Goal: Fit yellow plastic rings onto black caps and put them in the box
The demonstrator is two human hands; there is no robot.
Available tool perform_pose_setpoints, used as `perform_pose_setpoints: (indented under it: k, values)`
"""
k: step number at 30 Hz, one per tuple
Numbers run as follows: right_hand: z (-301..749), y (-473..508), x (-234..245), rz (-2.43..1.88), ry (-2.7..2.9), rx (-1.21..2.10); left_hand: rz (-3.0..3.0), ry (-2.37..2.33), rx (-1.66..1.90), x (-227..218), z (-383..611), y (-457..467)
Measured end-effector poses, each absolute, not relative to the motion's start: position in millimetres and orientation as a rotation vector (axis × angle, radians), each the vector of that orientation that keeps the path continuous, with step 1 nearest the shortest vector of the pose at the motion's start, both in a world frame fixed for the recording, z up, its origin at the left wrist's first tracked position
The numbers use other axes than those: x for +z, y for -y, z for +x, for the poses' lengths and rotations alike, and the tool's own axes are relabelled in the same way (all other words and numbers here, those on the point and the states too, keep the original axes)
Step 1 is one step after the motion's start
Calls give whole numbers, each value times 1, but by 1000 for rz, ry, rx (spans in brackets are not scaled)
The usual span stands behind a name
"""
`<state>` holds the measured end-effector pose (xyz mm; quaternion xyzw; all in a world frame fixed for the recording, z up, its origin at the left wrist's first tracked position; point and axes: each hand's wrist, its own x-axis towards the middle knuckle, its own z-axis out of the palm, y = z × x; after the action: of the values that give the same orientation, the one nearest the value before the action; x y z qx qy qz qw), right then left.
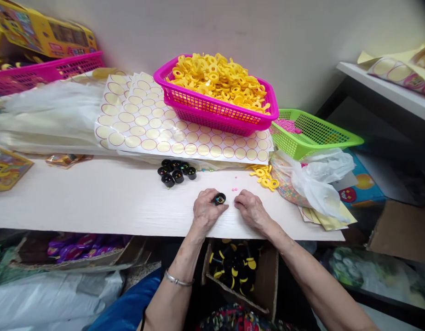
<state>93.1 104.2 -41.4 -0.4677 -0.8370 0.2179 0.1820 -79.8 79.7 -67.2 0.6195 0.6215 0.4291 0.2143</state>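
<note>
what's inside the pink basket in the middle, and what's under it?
The pink basket is heaped with yellow ring-shaped plastic pieces; the lower layers and floor are hidden by the pile. It sits on sheets of round stickers, whose part beneath the basket is covered.

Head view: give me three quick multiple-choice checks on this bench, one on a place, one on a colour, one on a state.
1. Where is the cluster of black caps?
A. in the green basket
B. on the table, in front of the sticker sheets
C. in the right hand

2. What colour is the basket with the yellow rings?
A. pink
B. blue
C. white

3. What does the left hand hold?
A. nothing
B. a sticker
C. a black cap

Answers:
1 B: they sit on the table below the sticker sheets.
2 A: its mesh wall is pink.
3 C: its fingers grip one cap.
</note>
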Motion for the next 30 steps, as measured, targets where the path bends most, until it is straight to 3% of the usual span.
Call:
perform_pose_setpoints:
  k: [8, 25, 30]
  values:
    - [67, -109, -22, -1157, 2227, 536, 1771, -1736, 1133, -56, -77, -77]
    - [37, -111, 3, -1211, 2738, 265, 1748, -1768, 1096, -55, -77, -75]
    - [50, -114, -3, -1130, 2557, 483, 1783, -1745, 1102, -58, -79, -78]
